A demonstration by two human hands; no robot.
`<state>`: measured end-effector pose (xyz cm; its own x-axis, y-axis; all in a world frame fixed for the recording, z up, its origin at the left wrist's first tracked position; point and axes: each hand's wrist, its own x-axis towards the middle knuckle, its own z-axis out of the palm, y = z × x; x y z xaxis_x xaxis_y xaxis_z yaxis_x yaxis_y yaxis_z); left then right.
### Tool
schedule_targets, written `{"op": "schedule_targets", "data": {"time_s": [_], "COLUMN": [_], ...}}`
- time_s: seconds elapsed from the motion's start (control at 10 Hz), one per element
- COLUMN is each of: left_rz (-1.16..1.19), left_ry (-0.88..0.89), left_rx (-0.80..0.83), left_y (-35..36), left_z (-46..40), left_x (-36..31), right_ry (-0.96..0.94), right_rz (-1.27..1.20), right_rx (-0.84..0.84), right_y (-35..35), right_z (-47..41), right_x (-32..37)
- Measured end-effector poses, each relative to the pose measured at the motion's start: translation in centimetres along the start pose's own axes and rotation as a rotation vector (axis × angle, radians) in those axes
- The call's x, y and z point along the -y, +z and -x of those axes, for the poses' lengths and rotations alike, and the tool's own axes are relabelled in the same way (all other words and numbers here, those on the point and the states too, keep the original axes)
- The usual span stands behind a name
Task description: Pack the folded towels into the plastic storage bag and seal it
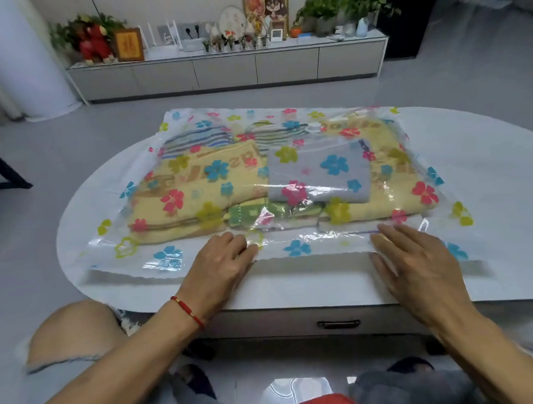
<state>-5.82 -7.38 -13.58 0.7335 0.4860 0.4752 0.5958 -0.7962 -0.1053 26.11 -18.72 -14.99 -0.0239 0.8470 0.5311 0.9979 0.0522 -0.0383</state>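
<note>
Left hand: the left hand (220,263) lies flat on the near edge of the plastic storage bag (107,241), fingers (230,242) straight and close together, pressing down, gripping nothing.
Bag: flowered clear plastic, lying flat across the white oval table (498,181), its near strip under both hands.
Towels: the folded towels (199,188) are all inside, yellow, striped, green and grey.
Right hand: the right hand (415,259) rests on the same strip further right, fingers straight and slightly spread.
Progress: packing looks done; sealing seems under way, though whether the strip is closed anywhere cannot be told.
Room: pale floor; a long low cabinet (228,70) with plants and ornaments stands far behind.
</note>
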Motion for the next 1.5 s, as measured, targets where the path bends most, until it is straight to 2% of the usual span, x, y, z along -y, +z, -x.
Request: {"op": "schedule_targets", "data": {"time_s": [0.2, 0.3, 0.5, 0.7, 0.8, 1.0, 1.1, 1.2, 1.3, 1.4, 1.5], "left_rz": [0.019, 0.017, -0.058, -0.097, -0.07, -0.043, -0.086, -0.083, -0.057, 0.004, 0.167], "left_ry": [0.01, 0.032, -0.031, -0.269, -0.414, -0.57, -0.598, -0.706, -0.803, -0.717, -0.536], "left_rx": [-0.036, 0.015, 0.161, 0.274, 0.272, 0.189, 0.207, 0.241, 0.305, 0.232, -0.109], "left_y": [-0.1, -0.6, -3.3, -6.6, -7.6, -7.1, -6.4, -6.4, -7.0, -7.8, -10.4], "left_z": [0.2, 1.0, 6.8, 11.3, 12.8, 14.4, 15.2, 14.7, 13.5, 12.5, 10.7], "left_x": [0.1, 1.6, 7.9, 13.3, 15.1, 16.8, 16.9, 16.1, 14.9, 11.4, 7.6], "right_ry": [-0.241, -0.231, -0.087, -0.062, -0.059, -0.022, -0.017, -0.028, -0.031, 0.114, 0.441], "right_rz": [-0.099, -0.183, -0.296, -0.316, -0.343, -0.406, -0.418, -0.385, -0.428, -0.667, -0.96], "right_rx": [0.083, 0.078, 0.062, 0.084, 0.075, 0.054, 0.028, 0.048, 0.19, 0.174, -0.065], "right_y": [3.3, 4.7, 6.7, 6.9, 6.9, 7.4, 7.6, 7.4, 5.5, 1.9, -4.5], "right_z": [-4.8, -5.1, -2.8, -2.7, -2.6, -2.3, -2.4, -2.6, -2.7, -2.2, -2.5], "right_x": [13.8, 14.1, 12.7, 12.9, 13.1, 13.0, 13.3, 13.2, 13.6, 13.5, 12.6]}}
